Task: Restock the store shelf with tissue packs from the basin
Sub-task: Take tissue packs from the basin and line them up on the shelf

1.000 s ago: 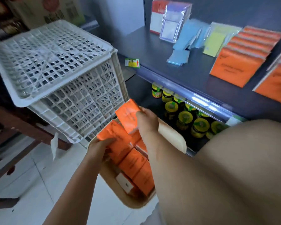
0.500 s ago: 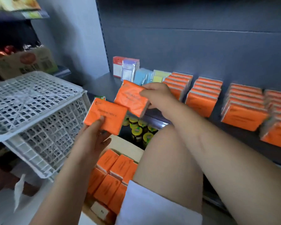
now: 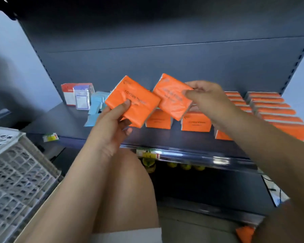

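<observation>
One orange tissue pack (image 3: 132, 101) is pinched in the left hand (image 3: 111, 123), another pack (image 3: 172, 96) in the right hand (image 3: 207, 100); both grips are closed, raised before the shelf (image 3: 95, 135).

Left hand (image 3: 111, 127) grips the first tissue pack (image 3: 132, 100) at its lower corner, thumb on the printed orange face. Right hand (image 3: 205, 99) pinches the second tissue pack (image 3: 172, 97) at its right edge. Both packs are tilted above the dark shelf (image 3: 72, 121), their near edges meeting. Stocked orange packs (image 3: 274, 109) stand in rows on the shelf, centre to right. Blue packs (image 3: 96, 104) and a red-and-white box (image 3: 68, 93) occupy the left end. A white lattice crate (image 3: 16, 172) sits at lower left
</observation>
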A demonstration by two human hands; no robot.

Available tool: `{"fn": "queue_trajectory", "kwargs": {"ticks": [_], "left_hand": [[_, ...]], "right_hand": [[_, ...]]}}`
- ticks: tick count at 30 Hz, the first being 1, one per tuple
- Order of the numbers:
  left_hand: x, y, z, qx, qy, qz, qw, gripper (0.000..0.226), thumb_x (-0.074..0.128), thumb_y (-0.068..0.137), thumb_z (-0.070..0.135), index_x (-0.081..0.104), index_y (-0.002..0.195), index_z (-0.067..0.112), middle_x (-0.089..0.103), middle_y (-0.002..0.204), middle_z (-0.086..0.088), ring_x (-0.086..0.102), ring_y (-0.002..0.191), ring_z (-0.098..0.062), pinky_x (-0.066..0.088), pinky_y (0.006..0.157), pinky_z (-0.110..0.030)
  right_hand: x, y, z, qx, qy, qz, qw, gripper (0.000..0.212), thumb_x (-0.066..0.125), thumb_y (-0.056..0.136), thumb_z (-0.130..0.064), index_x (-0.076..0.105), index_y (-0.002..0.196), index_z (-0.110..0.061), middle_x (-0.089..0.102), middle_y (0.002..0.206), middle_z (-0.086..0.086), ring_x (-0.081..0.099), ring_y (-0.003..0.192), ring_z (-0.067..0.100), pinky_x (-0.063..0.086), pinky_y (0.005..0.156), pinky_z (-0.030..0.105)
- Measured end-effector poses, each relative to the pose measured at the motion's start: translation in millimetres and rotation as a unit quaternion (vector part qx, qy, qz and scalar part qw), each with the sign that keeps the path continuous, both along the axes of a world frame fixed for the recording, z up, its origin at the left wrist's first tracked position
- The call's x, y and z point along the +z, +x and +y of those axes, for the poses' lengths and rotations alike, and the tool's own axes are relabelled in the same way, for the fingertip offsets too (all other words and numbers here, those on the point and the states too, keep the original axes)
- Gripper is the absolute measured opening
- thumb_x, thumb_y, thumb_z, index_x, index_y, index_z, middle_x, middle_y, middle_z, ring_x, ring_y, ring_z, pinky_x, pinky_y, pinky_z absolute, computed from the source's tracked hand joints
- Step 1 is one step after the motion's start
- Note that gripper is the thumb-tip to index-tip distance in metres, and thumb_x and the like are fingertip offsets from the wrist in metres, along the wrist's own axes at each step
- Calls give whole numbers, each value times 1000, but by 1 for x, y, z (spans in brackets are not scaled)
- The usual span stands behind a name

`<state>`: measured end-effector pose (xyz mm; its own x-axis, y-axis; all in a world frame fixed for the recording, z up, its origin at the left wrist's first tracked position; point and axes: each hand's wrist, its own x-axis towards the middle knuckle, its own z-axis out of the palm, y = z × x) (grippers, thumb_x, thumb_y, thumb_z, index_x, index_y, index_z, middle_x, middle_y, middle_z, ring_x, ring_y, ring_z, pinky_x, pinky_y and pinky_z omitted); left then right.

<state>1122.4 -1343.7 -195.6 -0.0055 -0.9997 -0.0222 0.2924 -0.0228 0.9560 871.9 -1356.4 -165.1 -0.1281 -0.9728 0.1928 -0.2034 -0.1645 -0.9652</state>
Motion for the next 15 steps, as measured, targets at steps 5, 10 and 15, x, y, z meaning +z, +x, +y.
{"fn": "queue_trajectory", "kwargs": {"ticks": [5,10,15], "left_hand": [[-11,-47,-28,-38,55,39,997,17,69,93,38,64,106,28,69,100,5,61,84,-14,43,61,-24],[-31,-65,-39,-37,86,59,994,5,68,92,34,70,93,29,69,92,8,64,78,-11,45,67,-26],[-34,-64,-45,-38,95,54,993,16,71,85,32,69,100,29,74,96,8,71,80,-12,49,74,-29]], "right_hand": [[-21,-58,2,-34,-47,130,990,23,67,94,-11,76,111,-23,77,101,-12,72,92,4,56,95,32],[-32,-82,3,-48,-51,296,952,34,72,93,-21,71,125,-33,70,114,-15,59,97,-3,38,87,0],[-43,-88,4,-46,-63,369,926,36,73,93,-21,69,129,-27,65,114,-14,53,102,-8,25,86,-7]]}}
